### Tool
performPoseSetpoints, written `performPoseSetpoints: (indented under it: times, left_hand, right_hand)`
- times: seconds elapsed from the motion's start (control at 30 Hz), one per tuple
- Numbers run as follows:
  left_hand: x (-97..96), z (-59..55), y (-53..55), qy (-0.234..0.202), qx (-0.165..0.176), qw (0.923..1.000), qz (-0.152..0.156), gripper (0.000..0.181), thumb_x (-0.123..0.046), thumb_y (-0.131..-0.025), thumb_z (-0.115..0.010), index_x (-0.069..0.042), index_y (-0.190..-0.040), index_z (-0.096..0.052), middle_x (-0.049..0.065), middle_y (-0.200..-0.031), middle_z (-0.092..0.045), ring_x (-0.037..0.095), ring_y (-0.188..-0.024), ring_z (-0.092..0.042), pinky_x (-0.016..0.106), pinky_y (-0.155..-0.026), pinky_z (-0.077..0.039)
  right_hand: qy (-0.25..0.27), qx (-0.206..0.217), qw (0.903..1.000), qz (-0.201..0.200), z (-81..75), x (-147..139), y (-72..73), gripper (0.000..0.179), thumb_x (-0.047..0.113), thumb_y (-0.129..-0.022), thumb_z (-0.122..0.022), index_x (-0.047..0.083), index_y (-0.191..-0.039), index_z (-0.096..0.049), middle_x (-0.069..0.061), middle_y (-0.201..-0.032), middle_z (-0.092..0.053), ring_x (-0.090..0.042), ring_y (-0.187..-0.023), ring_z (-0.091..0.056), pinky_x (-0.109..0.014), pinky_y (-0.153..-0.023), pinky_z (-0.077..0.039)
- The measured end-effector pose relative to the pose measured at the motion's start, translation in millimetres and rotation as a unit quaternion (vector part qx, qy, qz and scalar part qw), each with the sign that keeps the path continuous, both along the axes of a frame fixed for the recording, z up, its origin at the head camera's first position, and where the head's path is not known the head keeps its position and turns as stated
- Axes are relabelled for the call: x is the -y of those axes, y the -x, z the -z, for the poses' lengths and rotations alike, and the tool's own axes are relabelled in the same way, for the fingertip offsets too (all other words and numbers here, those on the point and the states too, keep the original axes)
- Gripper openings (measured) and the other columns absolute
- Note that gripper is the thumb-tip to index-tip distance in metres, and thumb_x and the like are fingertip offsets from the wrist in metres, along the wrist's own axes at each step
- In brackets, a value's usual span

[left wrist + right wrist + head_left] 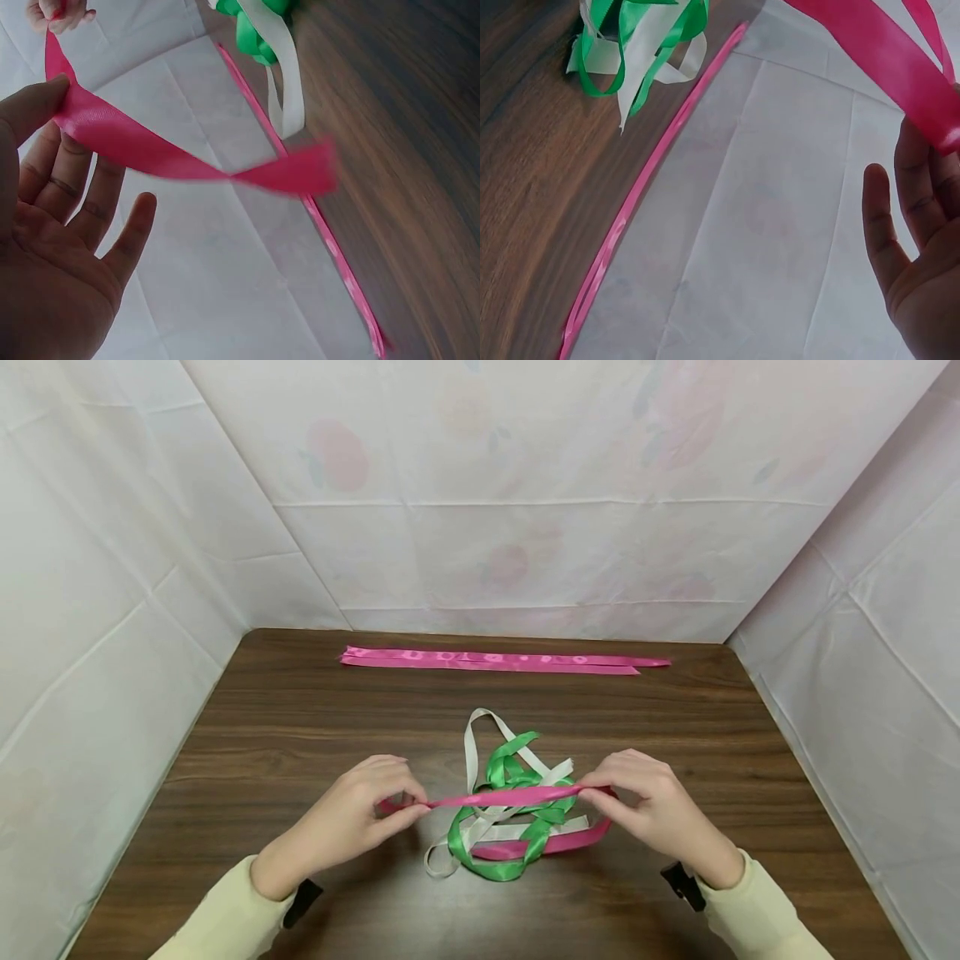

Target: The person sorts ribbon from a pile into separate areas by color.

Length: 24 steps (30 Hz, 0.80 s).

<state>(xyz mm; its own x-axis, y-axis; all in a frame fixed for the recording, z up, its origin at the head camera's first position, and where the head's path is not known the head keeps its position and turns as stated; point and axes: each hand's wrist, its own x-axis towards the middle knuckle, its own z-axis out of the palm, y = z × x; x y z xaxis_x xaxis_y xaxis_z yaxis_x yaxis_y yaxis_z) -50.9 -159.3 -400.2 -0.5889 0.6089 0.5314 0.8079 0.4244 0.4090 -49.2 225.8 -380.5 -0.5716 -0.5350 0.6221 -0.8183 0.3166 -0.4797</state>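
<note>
A pink satin ribbon [510,797] stretches between both hands above a loose heap of ribbons. My left hand [367,806] pinches it between thumb and fingers; in the left wrist view a short twisted tail of the pink ribbon [150,150] hangs past the thumb. My right hand [652,802] pinches the other side, and a length loops down from there toward the heap. Under the stretched part lie a tangled green ribbon [498,868] and a white ribbon [471,747]. The right fingertips are partly cut off in the right wrist view.
Two pink ribbon strips [487,660] lie side by side along the far edge of the dark wooden table [262,718]. Pale cloth walls [450,552] with faint fruit prints stand at the back and both sides.
</note>
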Motion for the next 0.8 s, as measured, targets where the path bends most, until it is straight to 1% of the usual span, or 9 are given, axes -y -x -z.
performPoseSetpoints:
  times: [0.07, 0.17, 0.23, 0.3, 0.37, 0.43, 0.5, 0.67, 0.8]
  left_hand:
    - [2.0, 0.7, 1.7, -0.001, 0.005, 1.0000, -0.005, 0.019, -0.014, -0.083, -0.086, -0.022, -0.088, -0.070, -0.016, -0.075, -0.060, -0.001, -0.071, -0.054, 0.030, -0.098, -0.049]
    - [5.8, 1.8, 3.6, 0.005, 0.020, 0.9996, -0.019, 0.022, -0.012, -0.081, -0.088, -0.023, -0.088, -0.070, -0.017, -0.076, -0.060, -0.002, -0.073, -0.054, 0.024, -0.096, -0.047]
    - [7.9, 2.2, 4.9, 0.010, 0.026, 0.9992, -0.029, 0.024, -0.011, -0.079, -0.089, -0.023, -0.088, -0.069, -0.017, -0.076, -0.060, -0.002, -0.075, -0.053, 0.022, -0.093, -0.046]
    - [9.9, 4.4, 6.6, 0.009, 0.017, 0.9993, -0.033, 0.026, -0.009, -0.078, -0.089, -0.023, -0.088, -0.069, -0.017, -0.076, -0.059, 0.000, -0.075, -0.055, 0.023, -0.091, -0.047]
    - [11.2, 6.1, 7.8, 0.008, 0.012, 0.9992, -0.037, 0.026, -0.009, -0.078, -0.089, -0.023, -0.088, -0.069, -0.017, -0.076, -0.060, 0.000, -0.076, -0.055, 0.022, -0.088, -0.046]
    - [12.1, 7.8, 8.7, 0.006, 0.009, 0.9992, -0.039, 0.026, -0.008, -0.078, -0.089, -0.023, -0.088, -0.069, -0.017, -0.076, -0.060, 0.000, -0.077, -0.054, 0.021, -0.087, -0.045]
    - [12.4, 9.0, 9.5, 0.004, 0.008, 0.9992, -0.040, 0.026, -0.008, -0.078, -0.088, -0.023, -0.088, -0.069, -0.017, -0.076, -0.060, -0.001, -0.077, -0.054, 0.020, -0.086, -0.045]
    - [13.1, 11.8, 12.5, -0.002, -0.008, 0.9992, -0.039, 0.028, -0.006, -0.077, -0.088, -0.023, -0.088, -0.069, -0.017, -0.076, -0.060, 0.001, -0.077, -0.055, 0.020, -0.085, -0.045]
    - [15.5, 13.0, 14.6, 0.003, -0.012, 0.9983, -0.057, 0.029, -0.007, -0.076, -0.089, -0.023, -0.088, -0.068, -0.017, -0.076, -0.061, 0.003, -0.078, -0.056, 0.020, -0.081, -0.045]
  right_hand:
    - [0.000, 0.009, 0.9999, 0.014, -0.8, -2, 1.2, 0.006, 0.015, -0.092, -0.079, 0.016, -0.098, -0.078, 0.006, -0.083, -0.075, -0.006, -0.080, -0.063, -0.017, -0.077, -0.049]
    - [-0.003, 0.020, 0.9994, 0.029, -1.3, -4, 3.3, 0.005, 0.016, -0.092, -0.078, 0.015, -0.098, -0.078, 0.006, -0.085, -0.075, -0.005, -0.081, -0.063, -0.016, -0.076, -0.050]
    - [-0.005, 0.029, 0.9990, 0.033, -1.0, -6, 4.8, 0.011, 0.009, -0.089, -0.080, 0.015, -0.097, -0.078, 0.005, -0.085, -0.076, -0.005, -0.082, -0.064, -0.016, -0.077, -0.050]
    - [-0.008, 0.043, 0.9984, 0.036, -0.9, -7, 6.0, 0.010, 0.009, -0.090, -0.079, 0.016, -0.098, -0.078, 0.003, -0.086, -0.076, -0.004, -0.082, -0.064, -0.017, -0.076, -0.050]
    - [-0.012, 0.056, 0.9975, 0.041, -0.6, -8, 6.5, 0.025, -0.003, -0.083, -0.082, 0.017, -0.098, -0.078, 0.003, -0.086, -0.076, -0.003, -0.082, -0.064, -0.017, -0.075, -0.050]
    - [-0.017, 0.069, 0.9964, 0.046, -1.1, -9, 6.6, 0.033, -0.009, -0.079, -0.082, 0.017, -0.098, -0.078, 0.003, -0.087, -0.076, -0.003, -0.080, -0.063, -0.017, -0.074, -0.049]
    - [-0.023, 0.078, 0.9953, 0.053, -1.9, -9, 6.7, 0.034, -0.009, -0.079, -0.082, 0.018, -0.099, -0.078, 0.004, -0.087, -0.076, -0.002, -0.080, -0.062, -0.016, -0.073, -0.049]
    - [-0.032, 0.088, 0.9935, 0.065, -3.3, -10, 8.4, 0.033, -0.008, -0.080, -0.082, 0.019, -0.099, -0.078, 0.003, -0.087, -0.076, -0.001, -0.078, -0.061, -0.017, -0.071, -0.048]
    - [-0.034, 0.081, 0.9937, 0.071, -1.7, -11, 11.6, 0.033, -0.008, -0.080, -0.081, 0.019, -0.098, -0.078, 0.005, -0.088, -0.076, -0.001, -0.078, -0.062, -0.019, -0.069, -0.048]
